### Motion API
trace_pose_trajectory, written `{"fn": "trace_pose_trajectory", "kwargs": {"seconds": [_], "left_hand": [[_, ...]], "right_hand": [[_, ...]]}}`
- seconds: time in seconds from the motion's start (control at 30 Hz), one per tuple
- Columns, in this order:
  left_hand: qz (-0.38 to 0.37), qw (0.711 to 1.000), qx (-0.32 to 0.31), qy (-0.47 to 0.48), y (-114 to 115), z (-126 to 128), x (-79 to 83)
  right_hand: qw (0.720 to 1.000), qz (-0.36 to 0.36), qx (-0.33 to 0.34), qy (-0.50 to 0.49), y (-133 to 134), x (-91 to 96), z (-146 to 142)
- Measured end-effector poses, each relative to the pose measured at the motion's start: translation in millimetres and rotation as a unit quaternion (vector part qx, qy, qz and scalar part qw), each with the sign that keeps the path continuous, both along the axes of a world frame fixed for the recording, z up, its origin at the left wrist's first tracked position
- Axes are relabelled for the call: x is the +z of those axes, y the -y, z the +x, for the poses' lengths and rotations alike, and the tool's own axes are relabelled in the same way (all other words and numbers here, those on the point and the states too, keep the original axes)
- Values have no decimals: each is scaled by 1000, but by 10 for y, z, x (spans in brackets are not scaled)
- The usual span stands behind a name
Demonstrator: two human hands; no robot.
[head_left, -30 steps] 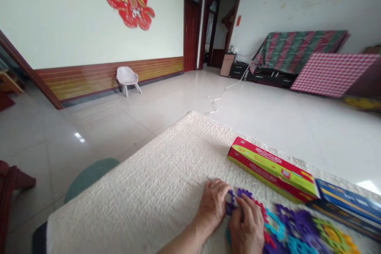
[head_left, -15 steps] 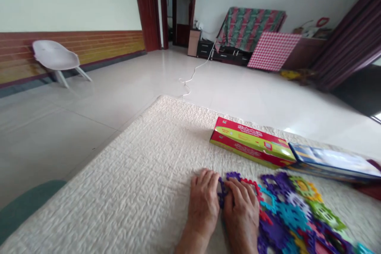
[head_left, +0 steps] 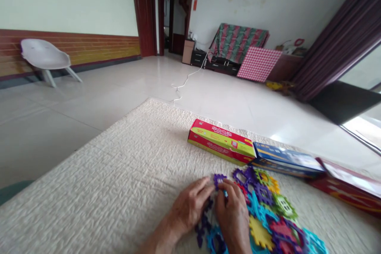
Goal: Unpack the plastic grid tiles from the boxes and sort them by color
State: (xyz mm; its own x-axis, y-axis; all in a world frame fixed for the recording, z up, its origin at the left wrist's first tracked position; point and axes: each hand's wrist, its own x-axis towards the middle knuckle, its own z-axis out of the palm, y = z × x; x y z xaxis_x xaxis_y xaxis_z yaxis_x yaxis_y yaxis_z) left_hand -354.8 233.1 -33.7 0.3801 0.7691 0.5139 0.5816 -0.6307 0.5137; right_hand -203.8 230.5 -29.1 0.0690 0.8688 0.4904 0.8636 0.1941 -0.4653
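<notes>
My left hand (head_left: pixel 190 203) comes in from the lower left, its fingers together and the tips at the left edge of a purple plastic interlocking piece (head_left: pixel 219 179). My right hand (head_left: pixel 233 216) is closed at the near edge of that piece, fingers bent down; its thumb side faces the left hand. The fingertips partly hide the grip. More dark purple pieces (head_left: pixel 204 225) lie between the wrists. To the right of my right hand spreads a pile of toothed pieces, with a yellow piece (head_left: pixel 260 233), blue pieces (head_left: pixel 262 210) and a green piece (head_left: pixel 285 206).
Beyond the pile, a red and yellow-green box (head_left: pixel 222 143), a blue box (head_left: pixel 285 160) and a dark red box (head_left: pixel 348 186) stand in a row on the cream quilted cover (head_left: pixel 119 166). A white chair (head_left: pixel 46 55) is by the left wall.
The view has turned right and tilted up, bringing the red box into sight. My left hand now slants in from the left, and both hands remain close together at the purple pieces.
</notes>
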Motion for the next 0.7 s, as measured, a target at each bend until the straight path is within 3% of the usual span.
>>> {"fn": "trace_pose_trajectory", "kwargs": {"seconds": [0.13,0.23,0.33,0.4,0.53,0.7], "left_hand": [[68,977,165,116,-140,-236,-89],[46,952,277,118,-257,-554,-122],[19,935,341,92,-332,-822,-137],[-6,938,340,63,-356,-904,-137],[-38,971,235,17,-356,-867,-109],[-43,986,150,54,-342,-815,-92]], "right_hand": [[992,-5,78,-100,95,98,-555],[978,-14,131,-163,40,110,-1081],[971,-24,148,-187,-79,26,-1403],[971,-28,154,-182,-136,-52,-1448],[975,-46,157,-151,-150,-167,-1195],[992,-60,92,-55,-43,-98,-868]]}}
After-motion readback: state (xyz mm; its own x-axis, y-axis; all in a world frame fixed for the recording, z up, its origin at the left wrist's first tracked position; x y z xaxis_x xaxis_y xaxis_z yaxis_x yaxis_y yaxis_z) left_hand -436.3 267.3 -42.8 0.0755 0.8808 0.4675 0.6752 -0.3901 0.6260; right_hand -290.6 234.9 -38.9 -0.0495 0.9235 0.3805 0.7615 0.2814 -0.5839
